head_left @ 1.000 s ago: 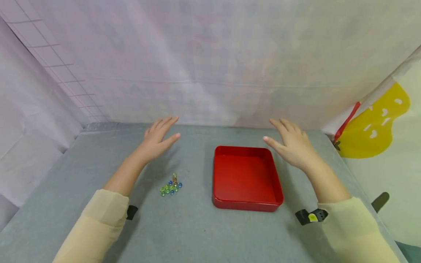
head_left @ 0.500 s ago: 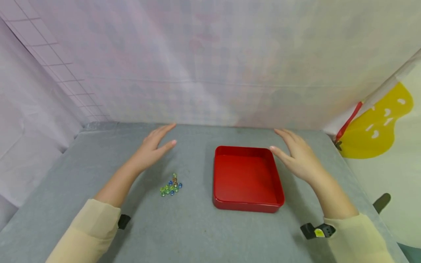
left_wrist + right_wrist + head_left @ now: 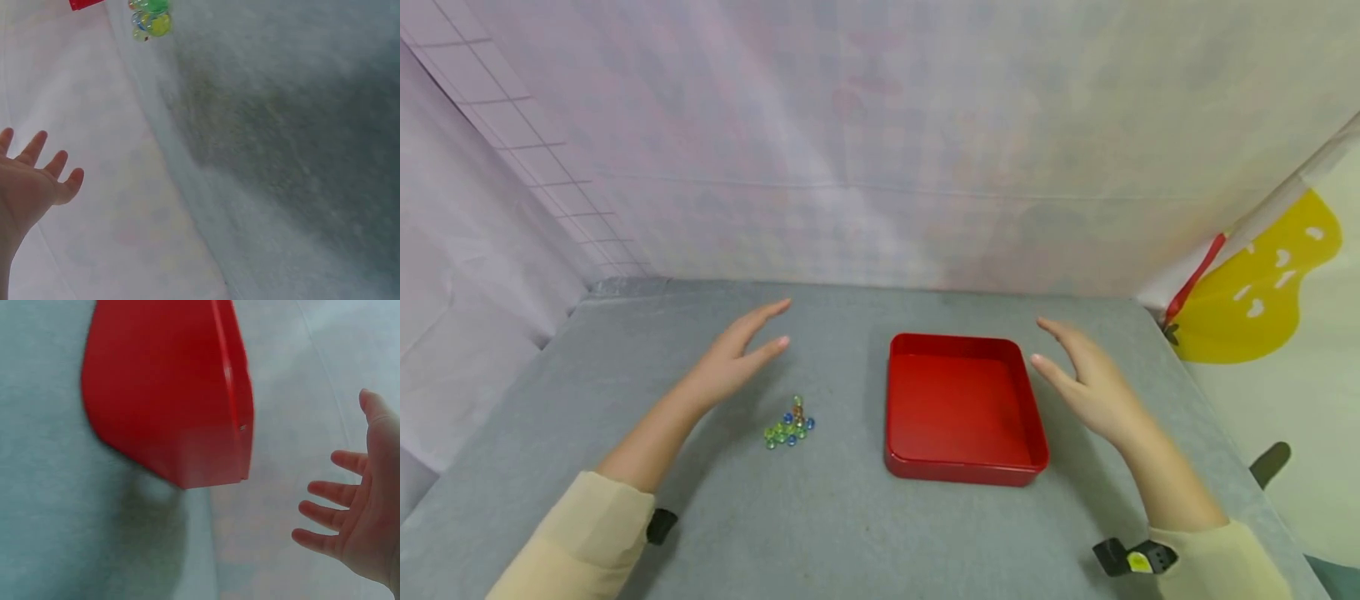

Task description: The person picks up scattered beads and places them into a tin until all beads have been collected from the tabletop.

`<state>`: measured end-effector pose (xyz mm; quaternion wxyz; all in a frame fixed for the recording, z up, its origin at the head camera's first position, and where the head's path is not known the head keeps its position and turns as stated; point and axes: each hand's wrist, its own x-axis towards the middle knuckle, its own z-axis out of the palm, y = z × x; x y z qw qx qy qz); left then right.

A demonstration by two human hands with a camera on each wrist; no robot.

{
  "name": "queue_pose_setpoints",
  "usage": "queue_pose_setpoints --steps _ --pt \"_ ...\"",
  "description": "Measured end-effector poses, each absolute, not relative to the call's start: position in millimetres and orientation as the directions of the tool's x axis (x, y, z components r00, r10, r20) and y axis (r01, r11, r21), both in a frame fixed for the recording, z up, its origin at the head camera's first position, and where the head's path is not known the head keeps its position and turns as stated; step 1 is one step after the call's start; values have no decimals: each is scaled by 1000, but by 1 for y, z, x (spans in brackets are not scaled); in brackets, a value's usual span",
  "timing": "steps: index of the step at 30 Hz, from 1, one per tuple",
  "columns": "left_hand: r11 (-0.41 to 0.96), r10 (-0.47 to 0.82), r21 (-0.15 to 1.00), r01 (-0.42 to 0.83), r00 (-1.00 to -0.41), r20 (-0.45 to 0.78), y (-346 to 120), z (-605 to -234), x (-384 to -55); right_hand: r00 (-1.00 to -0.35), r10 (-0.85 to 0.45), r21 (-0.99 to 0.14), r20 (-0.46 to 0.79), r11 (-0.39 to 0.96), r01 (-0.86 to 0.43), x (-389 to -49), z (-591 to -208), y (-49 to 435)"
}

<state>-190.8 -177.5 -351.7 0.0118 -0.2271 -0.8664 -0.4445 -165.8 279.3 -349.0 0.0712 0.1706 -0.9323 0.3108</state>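
Note:
My left hand (image 3: 730,358) hovers over the left part of the table, fingers extended and thumb apart, holding nothing. Just to its lower right lies a small cluster of glass marbles (image 3: 788,428) in green, blue and amber; in the left wrist view some marbles (image 3: 152,19) show at the top edge. A shallow red square tray (image 3: 964,408) sits right of the marbles, with nothing inside. To the right of the tray is my right hand (image 3: 1093,390), fingers spread and holding nothing. The right wrist view has the red tray (image 3: 162,387) close by and the open palm (image 3: 369,512) beyond it.
A grey cloth (image 3: 820,533) covers the table. Behind it hangs a pale patterned curtain (image 3: 865,150). At the right, a white side cloth carries a yellow print (image 3: 1255,292). Black wrist cameras (image 3: 1133,557) sit at the sleeves.
Both hands have drawn back toward the near side and outward, the left to the left, the right to the right. Marbles and tray have stayed in place.

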Motion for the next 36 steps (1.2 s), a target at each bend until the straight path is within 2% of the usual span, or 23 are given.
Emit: queue_pose_setpoints --steps 7,18,22,29,36 --pt "447 391 810 381 -897 207 -184 -361 -185 -930 -258 -615 261 698 -367 -159 -366 286" --pt "507 401 789 348 -905 142 -193 -372 -178 -916 -273 -667 293 629 -400 -149 -385 293" --pt "532 403 768 358 -904 142 -195 -376 -178 -925 -266 -686 270 621 -379 -146 -391 294" --pt "518 412 775 361 -900 144 -198 -383 -180 -916 -274 -734 293 549 -399 -141 -401 295" --pt "515 437 793 325 -896 83 -198 -395 -184 -911 -270 -763 312 499 -410 -138 -409 297"
